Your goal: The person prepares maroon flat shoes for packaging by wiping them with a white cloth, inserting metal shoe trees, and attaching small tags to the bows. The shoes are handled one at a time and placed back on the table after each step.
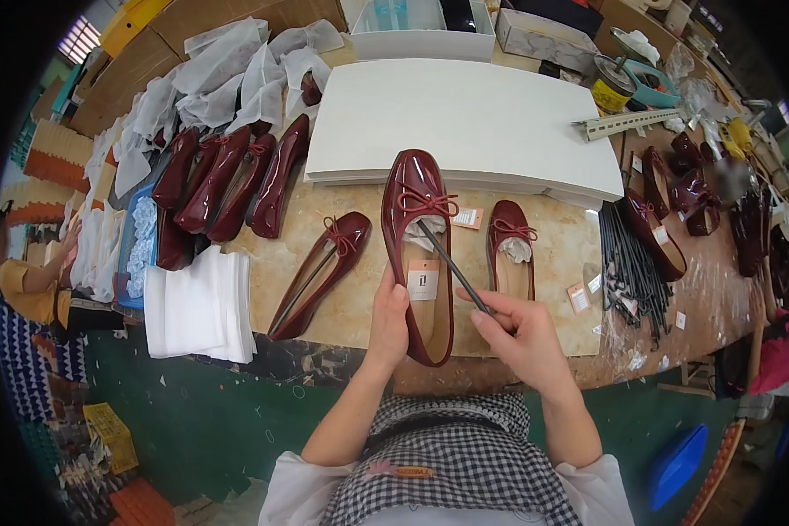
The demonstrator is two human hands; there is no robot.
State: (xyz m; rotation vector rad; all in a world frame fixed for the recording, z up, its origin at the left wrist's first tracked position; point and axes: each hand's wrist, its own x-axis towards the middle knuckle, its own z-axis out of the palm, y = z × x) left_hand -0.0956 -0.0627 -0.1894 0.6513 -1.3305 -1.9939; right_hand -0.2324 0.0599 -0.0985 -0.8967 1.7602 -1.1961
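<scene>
A dark red patent ballet flat [401, 188] with a thin bow is held up over the table, toe pointing away. My left hand [389, 323] grips its left side near the heel. Between the thumb and fingers of my right hand [522, 337] is a dark thin rod [451, 263]; its far end reaches white paper in the shoe's toe. A tag [422, 279] lies over the shoe's opening. On the table to the left rests another red flat [324, 272] with a rod lying inside it. To the right is a third flat [510, 237] with white paper in its toe.
Stacked white sheets or flat boxes [456, 114] cover the table's back. Red shoes [228, 180] and a white cloth stack [197, 302] are at left. A bundle of dark rods [637, 263] and more shoes [657, 232] lie at right. Another person's arm [39, 276] shows far left.
</scene>
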